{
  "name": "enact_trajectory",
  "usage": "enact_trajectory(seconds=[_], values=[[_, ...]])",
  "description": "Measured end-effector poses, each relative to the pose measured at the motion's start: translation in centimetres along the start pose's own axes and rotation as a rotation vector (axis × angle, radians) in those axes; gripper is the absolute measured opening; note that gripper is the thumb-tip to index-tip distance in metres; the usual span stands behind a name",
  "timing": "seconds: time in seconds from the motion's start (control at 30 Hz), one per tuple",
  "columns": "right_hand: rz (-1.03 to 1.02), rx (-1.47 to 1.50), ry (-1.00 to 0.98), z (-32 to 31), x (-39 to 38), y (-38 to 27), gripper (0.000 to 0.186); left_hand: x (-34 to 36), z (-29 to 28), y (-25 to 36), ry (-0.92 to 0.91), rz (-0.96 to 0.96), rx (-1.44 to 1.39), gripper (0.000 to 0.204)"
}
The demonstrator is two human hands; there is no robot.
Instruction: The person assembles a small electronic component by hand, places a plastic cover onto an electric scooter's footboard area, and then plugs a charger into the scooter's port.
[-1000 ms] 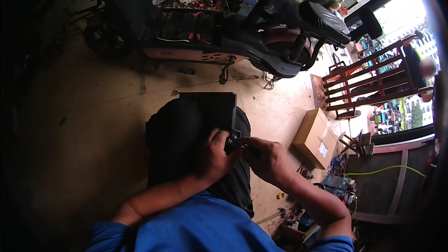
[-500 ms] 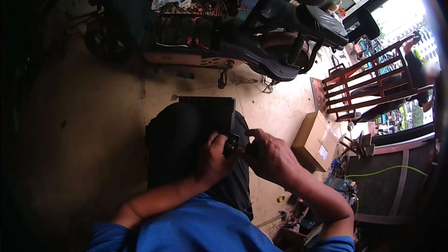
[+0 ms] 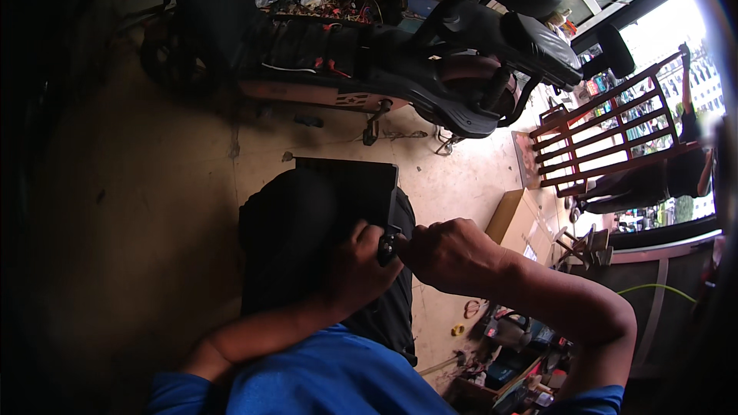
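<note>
A flat black panel (image 3: 357,184) lies across my dark-trousered lap. Near its lower right corner is a small black part (image 3: 388,247) with rounded, shiny bits, and whether it is joined to the panel I cannot tell. My left hand (image 3: 360,265) has its fingers closed around this part from the left. Pressed close on the other side, my right hand (image 3: 453,253) is curled into a fist with the wrist turned over. What it grips is hidden by the fingers.
Beyond my knees stands a black electric bike (image 3: 369,69) with exposed red-tipped wires. To the right are a cardboard box (image 3: 519,219), a wooden slatted chair (image 3: 607,134) and a person (image 3: 669,177) by the bright doorway. Tools and clutter (image 3: 507,361) lie at lower right.
My right hand has rolled over into a tighter fist, and its elbow has swung outward to the right. The dark piece seen in its fingers before is now covered. The left hand barely moved.
</note>
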State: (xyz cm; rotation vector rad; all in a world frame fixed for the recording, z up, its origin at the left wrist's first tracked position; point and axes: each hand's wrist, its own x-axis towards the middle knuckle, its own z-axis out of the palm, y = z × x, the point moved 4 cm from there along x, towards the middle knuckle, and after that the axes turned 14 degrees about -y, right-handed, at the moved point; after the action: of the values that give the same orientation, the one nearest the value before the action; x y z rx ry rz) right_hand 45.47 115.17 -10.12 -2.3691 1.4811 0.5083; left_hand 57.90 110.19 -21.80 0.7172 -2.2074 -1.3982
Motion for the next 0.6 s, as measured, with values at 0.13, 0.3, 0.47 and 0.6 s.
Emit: enact_trajectory(seconds=[0.13,0.3,0.47,0.6], values=[[0.055,0.148,-0.053,0.1,0.7,0.2,0.007,-0.1,0.2,-0.4,-0.019,-0.009,-0.023,0.031],[0.267,0.645,-0.039,1.4,0.2,0.7,0.014,-0.2,0.6,-0.4,0.052,0.075,-0.076,0.027],[0.179,0.764,-0.031,2.1,3.2,2.4,0.017,0.4,0.0,-1.9,0.094,0.054,0.009,0.029],[0.289,0.328,-0.13,0.9,-0.4,0.3,0.009,0.6,-1.4,2.5,-0.033,0.101,0.027,0.028]])
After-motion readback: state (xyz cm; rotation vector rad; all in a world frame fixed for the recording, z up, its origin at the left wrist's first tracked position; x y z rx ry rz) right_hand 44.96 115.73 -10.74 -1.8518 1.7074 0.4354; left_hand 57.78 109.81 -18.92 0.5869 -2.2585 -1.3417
